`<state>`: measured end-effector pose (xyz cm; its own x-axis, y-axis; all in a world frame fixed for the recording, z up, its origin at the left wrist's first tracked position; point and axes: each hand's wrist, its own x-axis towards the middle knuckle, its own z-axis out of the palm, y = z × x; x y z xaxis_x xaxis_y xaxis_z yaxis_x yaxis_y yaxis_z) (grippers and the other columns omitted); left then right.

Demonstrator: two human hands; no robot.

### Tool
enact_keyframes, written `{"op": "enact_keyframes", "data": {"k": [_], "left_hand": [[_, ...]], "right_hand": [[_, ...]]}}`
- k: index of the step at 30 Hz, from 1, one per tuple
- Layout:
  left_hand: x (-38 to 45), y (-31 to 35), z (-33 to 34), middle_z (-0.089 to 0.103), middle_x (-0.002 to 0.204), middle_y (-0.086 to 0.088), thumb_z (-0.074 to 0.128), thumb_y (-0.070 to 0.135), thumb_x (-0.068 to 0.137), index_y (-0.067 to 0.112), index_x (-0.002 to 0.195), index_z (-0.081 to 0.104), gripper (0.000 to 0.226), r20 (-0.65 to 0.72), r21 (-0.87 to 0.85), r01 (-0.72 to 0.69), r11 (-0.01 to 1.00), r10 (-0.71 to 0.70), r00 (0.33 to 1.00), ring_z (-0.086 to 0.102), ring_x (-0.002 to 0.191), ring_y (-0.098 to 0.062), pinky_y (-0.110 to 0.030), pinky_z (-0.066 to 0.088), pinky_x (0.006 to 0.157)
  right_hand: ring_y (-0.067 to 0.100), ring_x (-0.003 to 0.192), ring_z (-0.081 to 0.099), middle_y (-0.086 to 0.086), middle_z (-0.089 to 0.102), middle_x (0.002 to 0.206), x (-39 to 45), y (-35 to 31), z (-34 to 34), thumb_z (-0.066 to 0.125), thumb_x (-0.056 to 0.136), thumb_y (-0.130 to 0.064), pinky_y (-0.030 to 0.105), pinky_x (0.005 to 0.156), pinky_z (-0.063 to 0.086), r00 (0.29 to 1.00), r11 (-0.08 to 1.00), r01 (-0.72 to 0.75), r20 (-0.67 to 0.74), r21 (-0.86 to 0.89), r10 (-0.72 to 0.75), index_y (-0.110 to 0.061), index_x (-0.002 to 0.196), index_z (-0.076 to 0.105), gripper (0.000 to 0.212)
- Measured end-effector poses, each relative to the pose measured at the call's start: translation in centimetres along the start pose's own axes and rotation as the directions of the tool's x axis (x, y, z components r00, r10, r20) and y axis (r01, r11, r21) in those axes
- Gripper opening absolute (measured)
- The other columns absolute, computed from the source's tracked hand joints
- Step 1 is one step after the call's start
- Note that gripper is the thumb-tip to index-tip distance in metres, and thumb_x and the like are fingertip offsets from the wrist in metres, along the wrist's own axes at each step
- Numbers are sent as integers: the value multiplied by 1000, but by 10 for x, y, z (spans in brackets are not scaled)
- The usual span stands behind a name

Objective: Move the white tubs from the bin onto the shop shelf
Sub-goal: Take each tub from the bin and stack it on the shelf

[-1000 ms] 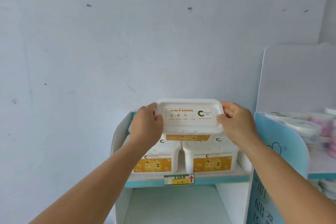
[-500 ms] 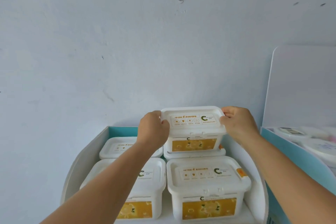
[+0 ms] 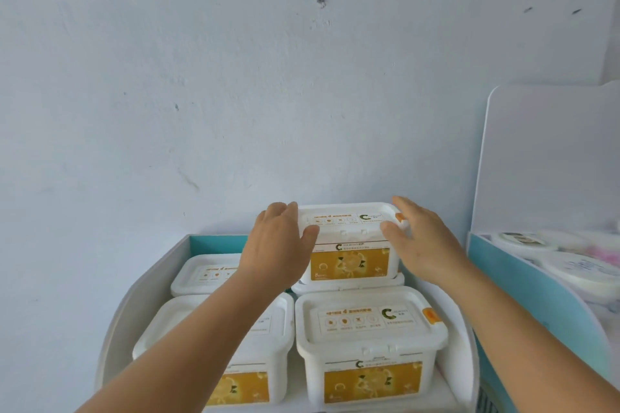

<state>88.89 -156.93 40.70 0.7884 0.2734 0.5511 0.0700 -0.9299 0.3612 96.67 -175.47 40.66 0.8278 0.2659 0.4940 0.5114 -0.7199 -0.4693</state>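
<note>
Both hands spread, fingers loose, gripping nothing: left hand [image 3: 275, 245] at the left end and right hand [image 3: 424, 241] at the right end of the white rectangular plastic tub with orange label [image 3: 350, 245]. That tub sits between the fingers, stacked on a rear tub on the white-and-teal shop shelf [image 3: 214, 241]; just below the fingers, two more white lidded tubs [image 3: 369, 342] in the front row, another rear-left
</note>
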Motion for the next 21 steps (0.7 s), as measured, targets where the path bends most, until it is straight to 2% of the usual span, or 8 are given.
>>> {"op": "enact_keyframes", "data": {"k": [2, 4, 7, 11, 16, 21], "left_hand": [[-14, 1, -1, 31, 150, -2, 40, 39, 98, 12, 145, 29, 56, 27, 35, -59, 998, 58, 998, 30, 136, -19, -30, 31, 107], [-29, 2, -2, 22, 155, -1, 40, 40, 98, 14, 150, 18, 62, 55, 74, -117, 990, 113, 992, 20, 142, -19, -30, 25, 112], [-57, 9, -6, 16, 158, 1, 40, 41, 98, 16, 151, 13, 64, 98, 119, -187, 975, 176, 980, 15, 144, -18, -30, 21, 115], [-97, 18, -5, 20, 157, 4, 42, 44, 97, 19, 150, 16, 64, 153, 126, -246, 961, 226, 962, 20, 143, -17, -32, 23, 114], [-146, 31, 12, 14, 158, 1, 39, 41, 98, 16, 151, 12, 65, 245, 89, -346, 934, 316, 917, 12, 145, -18, -32, 15, 117], [-194, 51, 39, 11, 159, 1, 38, 41, 99, 15, 151, 9, 65, 351, 10, -465, 885, 432, 831, 6, 146, -18, -31, 6, 118]], "right_hand": [[19, 135, 33, -1, 39, 147, -17, 0, 3, 46, 96, -37, 35, 106, 36, 997, 994, 79, 8, -71, -79, -19, 143, 30, 53], [17, 146, 13, -3, 17, 159, -37, -3, 3, 43, 96, -41, 37, 118, 19, 994, 985, 98, 53, -143, -91, -19, 150, 16, 64], [14, 147, -8, -8, -7, 160, -73, -8, 2, 38, 97, -46, 36, 119, 4, 991, 968, 91, 114, -234, -66, -25, 152, -3, 71], [14, 147, -11, -9, -7, 160, -121, -9, 1, 39, 96, -47, 38, 118, -1, 991, 962, 47, 130, -270, -12, -27, 151, -6, 74], [16, 147, -11, -6, -6, 161, -184, 3, -4, 39, 97, -44, 39, 121, 2, 986, 950, -10, 155, -311, 61, -22, 151, -4, 72], [15, 147, -13, -4, -12, 160, -245, 32, -7, 35, 99, -43, 33, 120, -3, 959, 925, -131, 191, -356, 209, -19, 151, -7, 72]]}}
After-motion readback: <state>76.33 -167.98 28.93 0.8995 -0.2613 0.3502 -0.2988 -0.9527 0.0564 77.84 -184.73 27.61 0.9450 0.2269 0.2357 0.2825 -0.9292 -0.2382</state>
